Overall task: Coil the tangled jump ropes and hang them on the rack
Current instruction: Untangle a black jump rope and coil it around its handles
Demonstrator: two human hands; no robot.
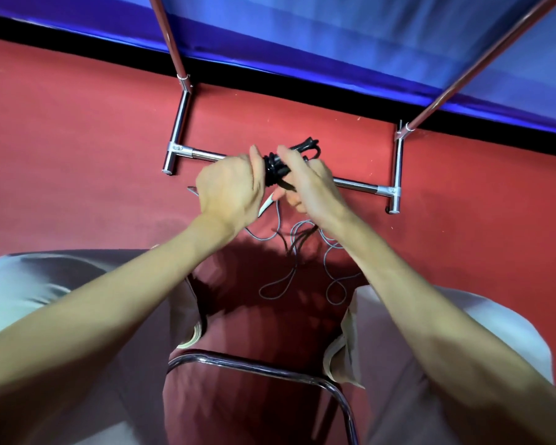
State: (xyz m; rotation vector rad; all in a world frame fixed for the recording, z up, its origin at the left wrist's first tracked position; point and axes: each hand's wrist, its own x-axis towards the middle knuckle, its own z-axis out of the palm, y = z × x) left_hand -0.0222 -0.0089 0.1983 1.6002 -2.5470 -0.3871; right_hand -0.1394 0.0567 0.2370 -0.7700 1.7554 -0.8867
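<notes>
Where red floor (77, 139) meets blue wall (366, 43)

Black rope bundled over the rack base

I saw both hands, left hand (230, 187) and right hand (305, 184), gripping a coiled black jump rope (278, 168) above the chrome rack (360, 184); a grey rope (280, 284) lay looped on the red floor (77, 139).
</notes>
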